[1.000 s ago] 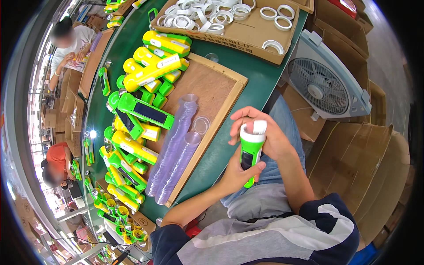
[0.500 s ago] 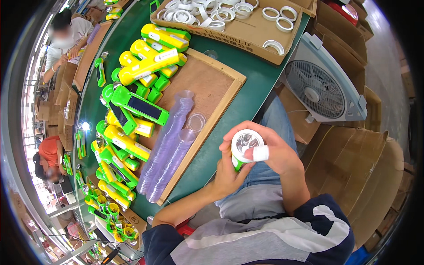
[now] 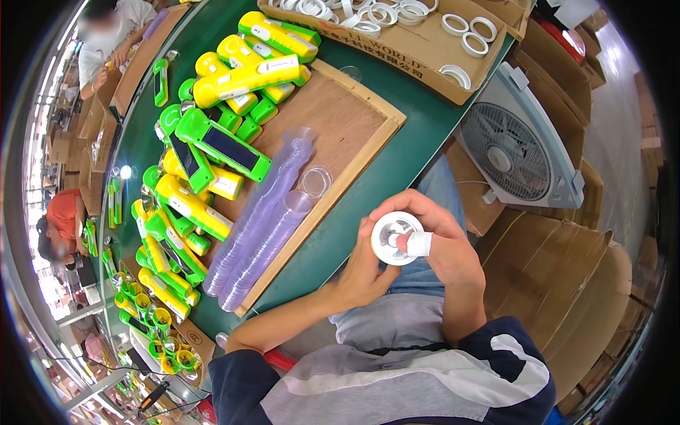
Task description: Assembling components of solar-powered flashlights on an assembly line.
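A flashlight is held over my lap, its round reflector head and white rim facing up. My left hand wraps round it from below and the left, hiding its body. From the right, my right hand curls around the head, fingers along the far side of the white rim. Its thumb, wrapped in white tape, presses over the reflector. On the bench to the left lies a pile of yellow and green flashlights, some with dark panels. Nearer me are long stacks of clear plastic discs.
A wood-edged board lies under the discs on the green bench. A cardboard box of white rings stands at the far edge. To the right are a box fan and cardboard boxes. Two people work at far left.
The flashlight has tilted so its head faces up more squarely, and its green body no longer shows. My right thumb has moved further in over the reflector. The whole view has shifted slightly.
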Demonstrator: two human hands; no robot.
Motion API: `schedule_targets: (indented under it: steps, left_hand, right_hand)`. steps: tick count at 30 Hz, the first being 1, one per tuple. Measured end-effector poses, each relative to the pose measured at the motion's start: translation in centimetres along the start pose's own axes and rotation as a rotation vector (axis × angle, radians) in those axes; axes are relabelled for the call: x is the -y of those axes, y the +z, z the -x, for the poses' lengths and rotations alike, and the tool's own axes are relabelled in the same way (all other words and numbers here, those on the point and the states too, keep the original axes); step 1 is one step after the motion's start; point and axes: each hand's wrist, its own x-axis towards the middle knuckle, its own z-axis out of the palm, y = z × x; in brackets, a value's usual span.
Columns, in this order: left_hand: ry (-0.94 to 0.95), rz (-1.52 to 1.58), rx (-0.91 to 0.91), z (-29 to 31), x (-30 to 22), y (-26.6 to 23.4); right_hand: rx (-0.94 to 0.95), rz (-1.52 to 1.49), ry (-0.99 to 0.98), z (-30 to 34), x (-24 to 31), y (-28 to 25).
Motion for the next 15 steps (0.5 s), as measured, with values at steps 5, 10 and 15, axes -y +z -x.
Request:
schedule_targets:
  steps: [5,10,15]
  left_hand:
    - [-0.07,0.56,-0.019,0.0,-1.4,-0.6]
    - [-0.215,0.999,0.19,-0.3,-1.8,-0.9]
    - [-0.226,1.051,0.232,-1.0,-2.1,-1.5]
  right_hand:
    - [-0.139,0.015,-0.144,-0.1,-1.0,0.5]
    - [-0.161,-0.04,-0.109,-0.1,-1.1,1.0]
    - [-0.197,-0.042,-0.126,-0.1,-0.7,1.1]
